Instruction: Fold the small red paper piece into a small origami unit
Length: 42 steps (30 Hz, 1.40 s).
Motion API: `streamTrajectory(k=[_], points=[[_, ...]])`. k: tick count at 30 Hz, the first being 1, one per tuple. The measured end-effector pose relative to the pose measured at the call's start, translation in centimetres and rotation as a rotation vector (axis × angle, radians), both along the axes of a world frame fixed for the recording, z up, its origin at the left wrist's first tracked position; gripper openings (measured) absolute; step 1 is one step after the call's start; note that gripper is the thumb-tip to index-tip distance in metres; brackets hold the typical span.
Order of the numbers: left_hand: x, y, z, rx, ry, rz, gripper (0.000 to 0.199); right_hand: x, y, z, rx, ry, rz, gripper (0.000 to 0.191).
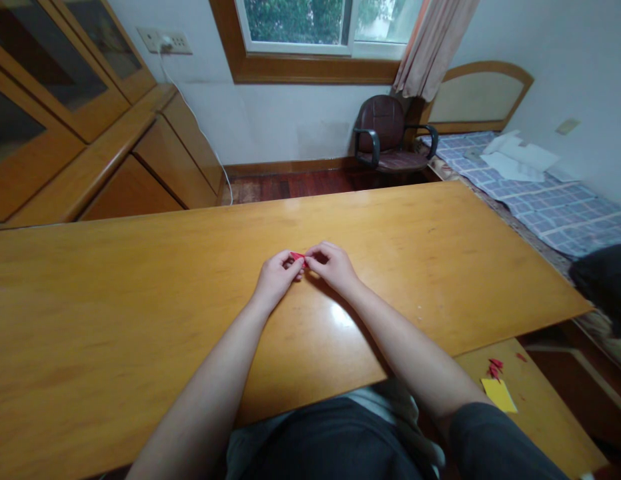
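A small red folded paper piece [297, 257] is pinched between my two hands above the middle of the wooden table [140, 293]. My left hand [279, 275] grips its left part with thumb and fingers. From the other side, my right hand [333, 265] pinches the right end, its thumb and index finger meeting near the left thumb. Fingers cover much of the paper, so its full shape is hidden.
On a lower surface [545, 407] at right lie several red folded pieces [495, 368] and a yellow paper square [499, 395]. Beyond the table stand an office chair [385, 133] and a bed [540, 200]. A wooden cabinet [105, 160] stands at left; a black bag [605, 280] is far right.
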<state>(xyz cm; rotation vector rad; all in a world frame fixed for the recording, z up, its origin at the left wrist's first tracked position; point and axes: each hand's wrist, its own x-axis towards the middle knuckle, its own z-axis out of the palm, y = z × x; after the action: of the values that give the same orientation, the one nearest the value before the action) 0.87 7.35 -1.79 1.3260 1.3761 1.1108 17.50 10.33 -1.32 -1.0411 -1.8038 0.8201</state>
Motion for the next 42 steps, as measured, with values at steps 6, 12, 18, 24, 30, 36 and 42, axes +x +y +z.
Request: streamTrajectory(k=[6, 12, 18, 24, 30, 36, 42], points=[[0.0, 0.1, 0.1, -0.014, -0.031, 0.012, 0.027, -0.1, -0.2, 0.2, 0.101, -0.047, -0.014, 0.006], [0.2, 0.2, 0.6, -0.049, -0.116, 0.016, 0.026, 0.0, -0.4, 0.1, 0.205, -0.097, -0.004, 0.007], [0.1, 0.2, 0.9, -0.073, -0.196, 0.003, 0.028, 0.1, -0.6, 0.2, 0.282, -0.055, 0.048, 0.012], [-0.4, 0.1, 1.1, -0.142, -0.257, -0.072, 0.032, 0.3, -0.5, 0.1, 0.28, -0.039, 0.054, 0.013], [-0.6, 0.0, 1.5, -0.158, -0.277, -0.072, 0.029, 0.4, -0.5, -0.1, 0.345, -0.067, 0.077, 0.016], [-0.7, 0.2, 1.3, -0.158, -0.26, -0.06, 0.028, 0.6, -0.5, -0.3, 0.423, -0.155, 0.093, 0.021], [-0.8, 0.3, 0.9, -0.173, -0.291, -0.056, 0.03, 0.9, -0.4, -0.1, 0.409, -0.247, 0.123, 0.023]])
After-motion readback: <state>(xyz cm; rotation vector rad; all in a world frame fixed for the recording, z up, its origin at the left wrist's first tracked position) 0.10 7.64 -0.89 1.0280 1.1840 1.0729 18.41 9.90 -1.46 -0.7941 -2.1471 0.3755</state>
